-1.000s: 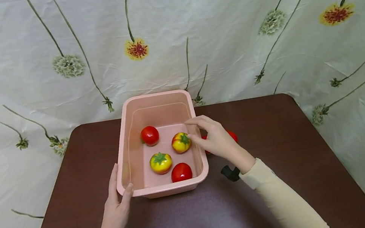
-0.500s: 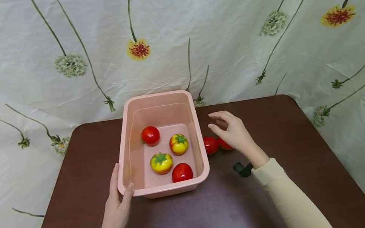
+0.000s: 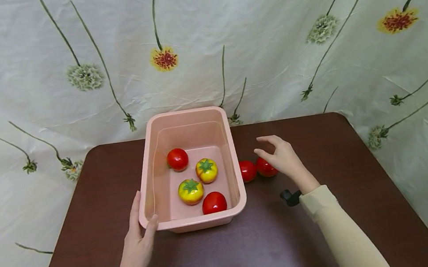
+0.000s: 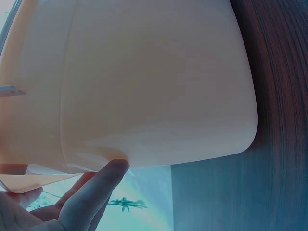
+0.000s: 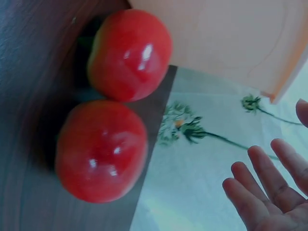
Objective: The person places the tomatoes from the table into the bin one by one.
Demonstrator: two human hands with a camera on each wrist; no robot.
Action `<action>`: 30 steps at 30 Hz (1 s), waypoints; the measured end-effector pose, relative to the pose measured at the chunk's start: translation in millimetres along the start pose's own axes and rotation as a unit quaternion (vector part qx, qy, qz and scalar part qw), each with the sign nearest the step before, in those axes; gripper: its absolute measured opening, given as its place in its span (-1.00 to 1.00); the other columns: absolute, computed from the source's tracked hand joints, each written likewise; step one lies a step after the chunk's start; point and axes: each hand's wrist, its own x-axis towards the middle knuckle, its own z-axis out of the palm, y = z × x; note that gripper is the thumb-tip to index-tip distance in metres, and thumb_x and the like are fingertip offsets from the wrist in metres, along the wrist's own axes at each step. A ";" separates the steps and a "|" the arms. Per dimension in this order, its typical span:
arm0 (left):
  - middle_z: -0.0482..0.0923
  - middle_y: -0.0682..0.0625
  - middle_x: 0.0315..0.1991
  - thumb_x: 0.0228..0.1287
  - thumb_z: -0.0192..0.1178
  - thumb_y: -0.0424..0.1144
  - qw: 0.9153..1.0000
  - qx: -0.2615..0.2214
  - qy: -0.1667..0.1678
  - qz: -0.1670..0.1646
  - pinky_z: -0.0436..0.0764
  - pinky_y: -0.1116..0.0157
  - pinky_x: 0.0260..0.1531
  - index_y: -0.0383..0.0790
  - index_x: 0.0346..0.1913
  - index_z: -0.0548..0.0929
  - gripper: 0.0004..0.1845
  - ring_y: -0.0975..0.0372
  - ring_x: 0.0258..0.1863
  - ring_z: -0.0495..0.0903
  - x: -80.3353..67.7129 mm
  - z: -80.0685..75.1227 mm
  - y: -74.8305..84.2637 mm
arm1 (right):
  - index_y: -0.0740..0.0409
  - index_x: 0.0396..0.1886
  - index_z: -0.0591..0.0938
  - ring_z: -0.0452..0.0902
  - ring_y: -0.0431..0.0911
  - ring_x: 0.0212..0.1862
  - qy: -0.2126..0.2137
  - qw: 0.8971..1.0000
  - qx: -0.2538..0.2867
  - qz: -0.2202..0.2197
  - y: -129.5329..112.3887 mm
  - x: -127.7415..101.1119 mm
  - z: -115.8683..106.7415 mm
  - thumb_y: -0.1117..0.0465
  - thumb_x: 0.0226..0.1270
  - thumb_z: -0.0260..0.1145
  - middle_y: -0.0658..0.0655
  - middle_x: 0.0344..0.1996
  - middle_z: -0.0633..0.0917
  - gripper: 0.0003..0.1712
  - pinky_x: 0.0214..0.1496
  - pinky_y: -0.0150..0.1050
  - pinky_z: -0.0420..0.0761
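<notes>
Tomato (image 3: 266,167), glossy red, is partly hidden by right hand (image 3: 284,159) w/ fingers spread, nothing held; bin (image 3: 151,181) is gripped by left hand (image 3: 141,242).

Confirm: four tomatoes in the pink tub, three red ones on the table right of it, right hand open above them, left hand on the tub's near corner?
Not quite: only two red tomatoes lie on the table, not three; the head and right wrist views show it. The rest holds: four tomatoes in the tub, right hand open above the pair, left hand on the near corner.
</notes>
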 end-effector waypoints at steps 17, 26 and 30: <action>-0.13 -0.18 0.59 0.48 0.02 -0.01 1.000 -0.004 0.001 0.006 0.09 -0.37 0.33 0.39 0.56 -0.25 -0.18 -0.23 0.48 0.07 -0.6 -0.2 -0.8 | 0.24 0.40 0.38 0.27 0.28 0.38 -0.078 0.991 -0.059 0.086 30.2 2.7 9.8 0.06 0.26 0.37 0.37 0.38 0.36 -0.23 0.35 0.22 0.38; -0.12 -0.22 0.59 0.48 0.04 -0.07 1.000 -0.004 0.004 0.012 0.11 -0.37 0.32 0.31 0.58 -0.25 -0.17 -0.24 0.47 0.09 -0.7 -0.5 -2.5 | 0.28 0.43 0.31 0.33 0.29 0.31 -0.094 0.989 -0.058 0.095 45.3 2.2 15.9 0.11 0.18 0.42 0.41 0.34 0.35 -0.14 0.29 0.22 0.45; -0.10 -0.23 0.58 0.48 0.04 -0.09 1.000 -0.004 0.006 0.013 0.11 -0.36 0.32 0.30 0.58 -0.24 -0.17 -0.24 0.46 0.11 -0.8 -1.1 -3.4 | 0.29 0.44 0.28 0.32 0.30 0.32 -0.099 0.988 -0.059 0.103 49.3 2.7 18.8 0.12 0.13 0.45 0.41 0.36 0.32 -0.09 0.29 0.23 0.45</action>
